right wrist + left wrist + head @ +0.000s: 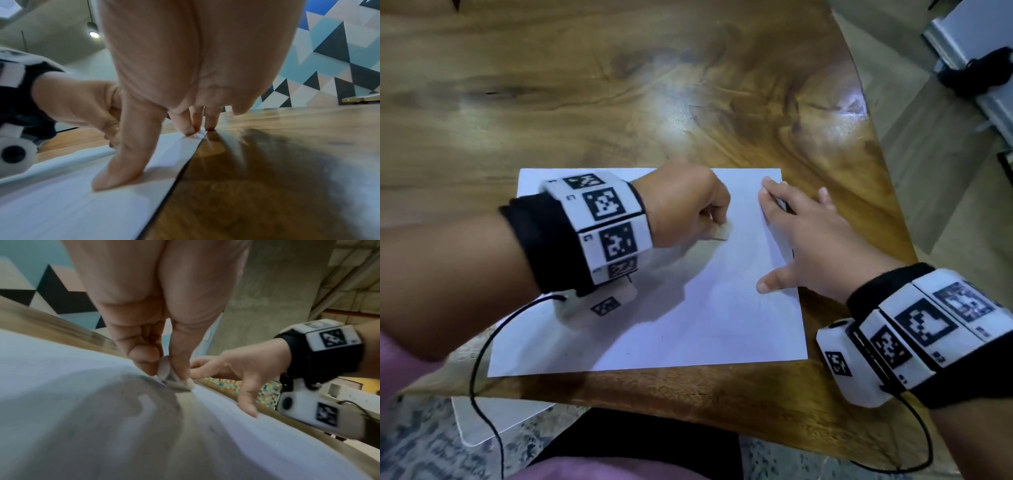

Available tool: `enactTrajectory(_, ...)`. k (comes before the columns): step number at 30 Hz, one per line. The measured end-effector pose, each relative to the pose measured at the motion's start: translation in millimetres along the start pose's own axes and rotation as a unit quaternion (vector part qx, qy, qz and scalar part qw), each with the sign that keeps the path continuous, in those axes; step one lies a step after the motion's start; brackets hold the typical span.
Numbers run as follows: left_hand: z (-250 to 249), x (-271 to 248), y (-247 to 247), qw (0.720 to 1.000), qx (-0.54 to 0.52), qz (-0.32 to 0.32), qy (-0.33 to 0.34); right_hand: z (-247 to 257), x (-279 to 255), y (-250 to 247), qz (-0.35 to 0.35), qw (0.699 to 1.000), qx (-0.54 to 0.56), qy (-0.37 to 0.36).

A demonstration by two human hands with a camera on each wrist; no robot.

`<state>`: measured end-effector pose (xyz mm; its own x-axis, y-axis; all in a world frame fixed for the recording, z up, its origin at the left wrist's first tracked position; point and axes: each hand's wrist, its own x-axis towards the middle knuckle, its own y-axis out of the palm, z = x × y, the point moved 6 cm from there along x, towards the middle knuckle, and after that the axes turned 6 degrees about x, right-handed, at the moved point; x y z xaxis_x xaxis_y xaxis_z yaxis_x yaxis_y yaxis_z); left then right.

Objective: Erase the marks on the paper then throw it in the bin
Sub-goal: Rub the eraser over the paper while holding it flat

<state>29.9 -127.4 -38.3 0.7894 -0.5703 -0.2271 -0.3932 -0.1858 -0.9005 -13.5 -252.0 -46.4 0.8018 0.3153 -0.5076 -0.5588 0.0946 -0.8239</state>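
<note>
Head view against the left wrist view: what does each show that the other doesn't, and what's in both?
Only the head view shows the whole paper on the wooden table, a short dark mark beside the left hand, and the floor past the table edge; no bin shows.

Only the left wrist view shows the grip close up: fingertips pinching the pale eraser with its lower end on the sheet, plus the patterned wall behind.

Both show the right hand spread flat, pressing the paper's right edge.

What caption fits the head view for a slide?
Left hand rubs an eraser on the paper while right hand pins its edge.
</note>
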Motion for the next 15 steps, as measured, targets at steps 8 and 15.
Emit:
enactTrajectory(8, 0, -47, 17, 0.992, -0.028, 0.104, 0.065, -1, 0, 0, -0.001, 1.0, 0.012, -0.004)
enactTrajectory(15, 6, -33, 6, 0.999, -0.021, -0.002, 0.044, -1, 0, 0, 0.003, 1.0, 0.019, 0.003)
